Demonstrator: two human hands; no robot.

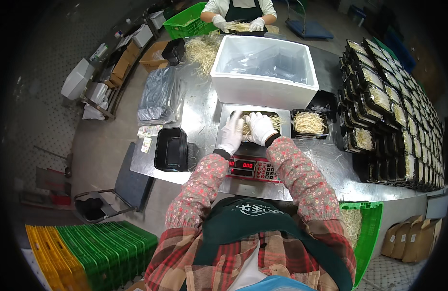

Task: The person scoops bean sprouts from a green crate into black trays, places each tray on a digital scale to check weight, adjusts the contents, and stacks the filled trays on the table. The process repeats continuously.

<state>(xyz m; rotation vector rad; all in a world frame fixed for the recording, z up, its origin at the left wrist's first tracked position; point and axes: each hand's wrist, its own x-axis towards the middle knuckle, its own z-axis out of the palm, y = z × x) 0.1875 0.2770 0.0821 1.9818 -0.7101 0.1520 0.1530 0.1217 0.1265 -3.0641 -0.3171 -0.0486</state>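
A black plastic tray of pale bean sprouts (277, 123) rests on the metal plate of a red digital scale (253, 168). My left hand (232, 134), in a white glove, lies at the tray's left side, slightly blurred, its fingers on the sprouts. My right hand (259, 127), gloved too, presses on the sprouts from the right with curled fingers. Both hands hide much of the tray, and whether either one grips sprouts is not visible. Just right of the scale sits a filled black tray of sprouts (309, 123).
Beyond the scale stands a white foam box (264, 85) with clear plastic inside. Stacked empty black trays (172, 150) and a plastic-wrapped bundle (158, 96) are at left, a loose sprout heap (204, 51) behind. Many packed trays (378, 98) rise at right. A co-worker holds sprouts across the table.
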